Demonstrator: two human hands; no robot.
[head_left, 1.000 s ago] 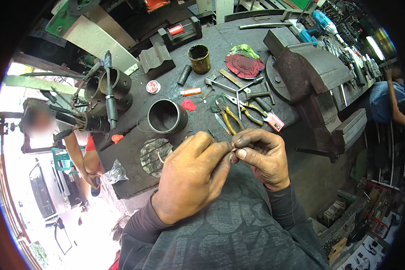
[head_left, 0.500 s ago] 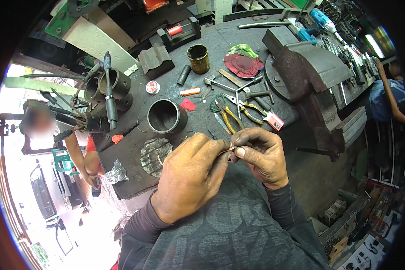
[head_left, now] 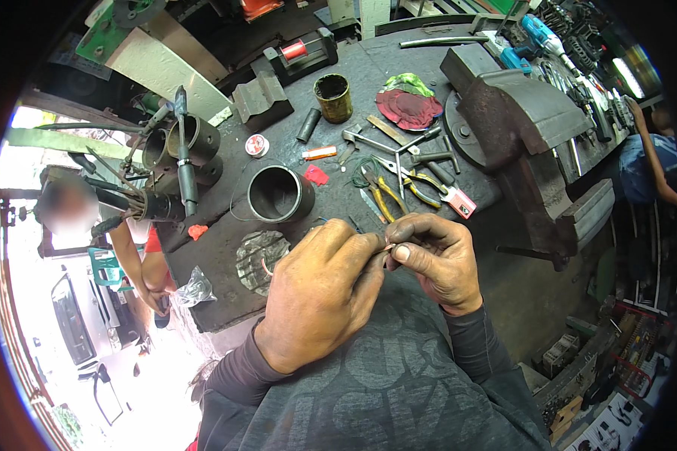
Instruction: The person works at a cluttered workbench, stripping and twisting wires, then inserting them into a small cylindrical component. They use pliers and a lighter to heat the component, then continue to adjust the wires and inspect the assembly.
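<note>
Close in front of my chest, my left hand (head_left: 316, 297) and my right hand (head_left: 445, 264) meet at their fingertips. Both pinch a thin, reddish wire-like piece (head_left: 388, 247), mostly hidden by the fingers. A curved copper-coloured end (head_left: 266, 267) shows past the left hand's outer edge, over a round grey ridged disc (head_left: 257, 255); whether it belongs to the pinched piece is unclear. Just beyond the fingers lie yellow-handled pliers (head_left: 390, 201), a second pair of pliers (head_left: 423, 194) and a small coil of green wire (head_left: 362, 171).
A metal cylinder sleeve (head_left: 280, 194) stands on the dark bench, near a grimy yellow can (head_left: 334, 98). The large bench vise (head_left: 515, 128) takes up the right side. Beyond are a red-green rag (head_left: 408, 105) and a T-handle wrench (head_left: 436, 156). Other people sit left and right.
Both hands keep nearly the same place and pinch. A little more of the reddish piece shows between the fingertips, and more of the curved copper-coloured end shows beside the left hand.
</note>
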